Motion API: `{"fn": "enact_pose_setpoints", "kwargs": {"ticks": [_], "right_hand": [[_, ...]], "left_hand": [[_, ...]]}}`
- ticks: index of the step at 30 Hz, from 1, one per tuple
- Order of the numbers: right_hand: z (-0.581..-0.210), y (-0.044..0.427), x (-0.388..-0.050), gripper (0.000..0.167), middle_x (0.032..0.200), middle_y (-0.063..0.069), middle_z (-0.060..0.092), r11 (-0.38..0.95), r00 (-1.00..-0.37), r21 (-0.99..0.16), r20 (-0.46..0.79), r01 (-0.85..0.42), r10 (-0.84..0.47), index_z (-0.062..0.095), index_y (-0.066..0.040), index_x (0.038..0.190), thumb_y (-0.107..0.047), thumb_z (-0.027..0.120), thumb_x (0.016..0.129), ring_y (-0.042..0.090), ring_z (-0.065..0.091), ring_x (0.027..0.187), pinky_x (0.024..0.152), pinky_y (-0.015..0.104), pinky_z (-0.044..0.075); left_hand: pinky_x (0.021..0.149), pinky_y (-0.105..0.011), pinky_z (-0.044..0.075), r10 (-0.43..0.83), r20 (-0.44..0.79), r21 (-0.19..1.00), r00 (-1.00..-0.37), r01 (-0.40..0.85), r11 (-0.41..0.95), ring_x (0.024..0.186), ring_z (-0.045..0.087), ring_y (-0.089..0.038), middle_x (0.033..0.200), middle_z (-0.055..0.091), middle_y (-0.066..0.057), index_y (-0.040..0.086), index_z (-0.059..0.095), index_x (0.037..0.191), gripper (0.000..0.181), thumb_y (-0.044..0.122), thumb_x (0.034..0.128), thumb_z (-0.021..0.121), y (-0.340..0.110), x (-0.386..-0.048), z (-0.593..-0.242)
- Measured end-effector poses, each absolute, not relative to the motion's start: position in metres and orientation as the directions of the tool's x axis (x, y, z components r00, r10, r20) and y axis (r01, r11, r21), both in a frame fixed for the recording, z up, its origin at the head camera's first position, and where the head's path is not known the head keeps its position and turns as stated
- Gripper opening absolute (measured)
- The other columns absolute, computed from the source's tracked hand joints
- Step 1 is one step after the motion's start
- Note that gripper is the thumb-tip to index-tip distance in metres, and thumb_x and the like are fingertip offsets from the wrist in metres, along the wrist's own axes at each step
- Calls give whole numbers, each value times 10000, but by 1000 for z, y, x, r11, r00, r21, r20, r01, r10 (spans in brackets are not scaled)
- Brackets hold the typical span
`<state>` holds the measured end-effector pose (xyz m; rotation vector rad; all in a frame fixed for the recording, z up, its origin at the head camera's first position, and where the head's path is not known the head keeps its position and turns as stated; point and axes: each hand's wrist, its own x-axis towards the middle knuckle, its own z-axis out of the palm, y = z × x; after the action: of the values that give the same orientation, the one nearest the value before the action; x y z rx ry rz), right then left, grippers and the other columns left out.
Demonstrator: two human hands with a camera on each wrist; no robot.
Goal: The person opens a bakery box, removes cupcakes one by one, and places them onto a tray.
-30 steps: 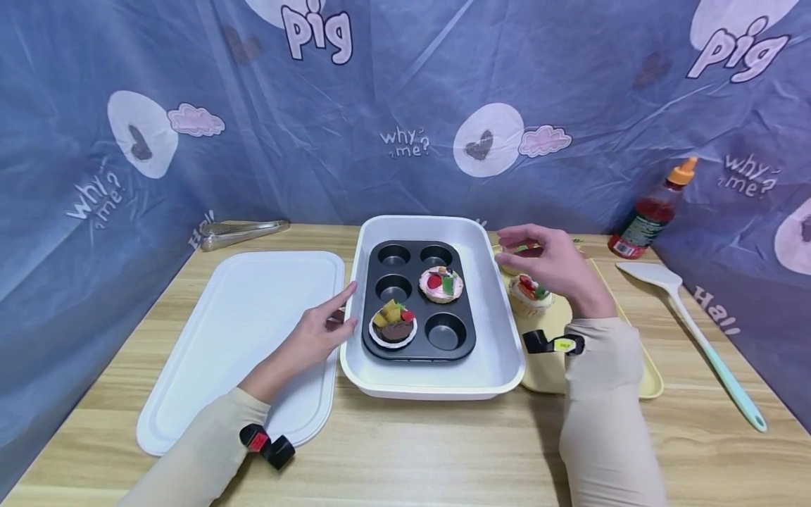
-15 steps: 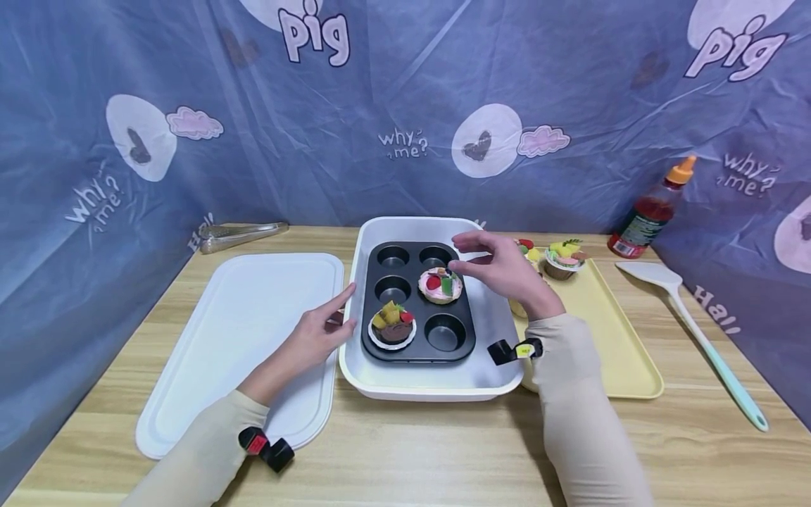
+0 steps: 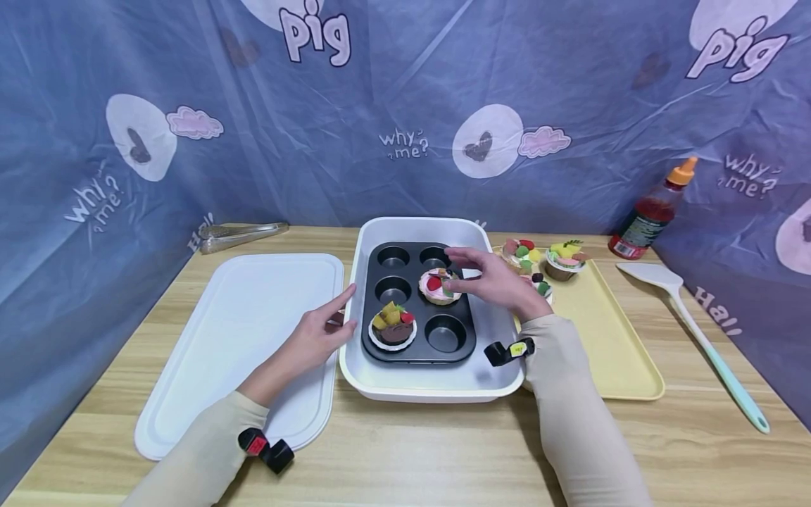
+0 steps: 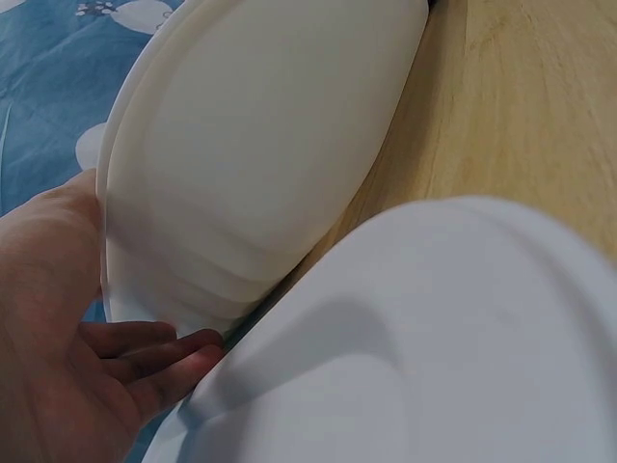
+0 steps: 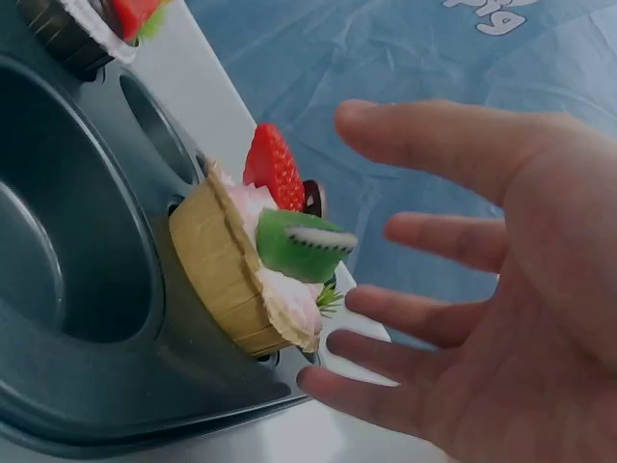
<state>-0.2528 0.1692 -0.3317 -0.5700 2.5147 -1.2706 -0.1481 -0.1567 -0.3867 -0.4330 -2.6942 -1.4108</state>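
Note:
My right hand (image 3: 495, 283) hovers at the pink-cream cupcake (image 3: 438, 289), which sits in the right middle cup of the black muffin tin (image 3: 418, 354). In the right wrist view, its fingers are spread around the cupcake's kiwi-and-strawberry top, with a gap between and nothing held. A chocolate cupcake (image 3: 393, 329) stands in the tin's left front cup. The tin lies inside a white bin (image 3: 431, 392). My left hand (image 3: 310, 336) rests fingertips against the bin's left rim and outer wall, as the left wrist view also shows.
Left of the bin lies a white lid (image 3: 247, 317). A yellow tray (image 3: 624, 352) on the right bears several cupcakes, one with yellow fruit (image 3: 565, 259). Metal tongs (image 3: 243, 234), a sauce bottle (image 3: 649, 215) and a spatula (image 3: 700, 338) lie or stand farther out.
My right hand has moved left, from above the yellow tray's cupcakes to the pink-cream cupcake in the tin. The left hand has stayed at the bin's rim.

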Motion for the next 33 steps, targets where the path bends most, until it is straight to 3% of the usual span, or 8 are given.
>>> {"fn": "enact_pose_setpoints", "kwargs": {"ticks": [9, 16, 33], "right_hand": [[-337, 169, -255, 773, 1546, 208, 442, 527, -852, -807, -58, -267, -521, 413, -117, 1544, -156, 794, 872, 355, 447, 1419, 1093, 499, 466], [-339, 169, -256, 792, 1522, 228, 469, 531, -834, -790, -46, -307, -551, 404, -52, 1538, -129, 804, 858, 361, 478, 1392, 1093, 498, 467], [-339, 171, -255, 668, 1415, 135, 596, 589, -846, -742, -56, -319, -530, 534, -103, 1466, -166, 807, 860, 337, 562, 1282, 1070, 524, 483]], "left_hand": [[855, -334, 579, 217, 196, 792, -956, 285, 540, 922, 668, -209, 1003, 712, -150, 68, 413, 1539, 623, 93, 957, 635, -157, -147, -386], [855, -359, 582, 217, 209, 795, -953, 295, 530, 915, 672, -213, 990, 714, -151, 60, 415, 1536, 624, 85, 952, 634, -156, -147, -388], [868, -365, 581, 219, 214, 793, -952, 301, 530, 934, 676, -229, 1007, 719, -160, 55, 414, 1535, 622, 82, 954, 634, -155, -147, -388]]}}
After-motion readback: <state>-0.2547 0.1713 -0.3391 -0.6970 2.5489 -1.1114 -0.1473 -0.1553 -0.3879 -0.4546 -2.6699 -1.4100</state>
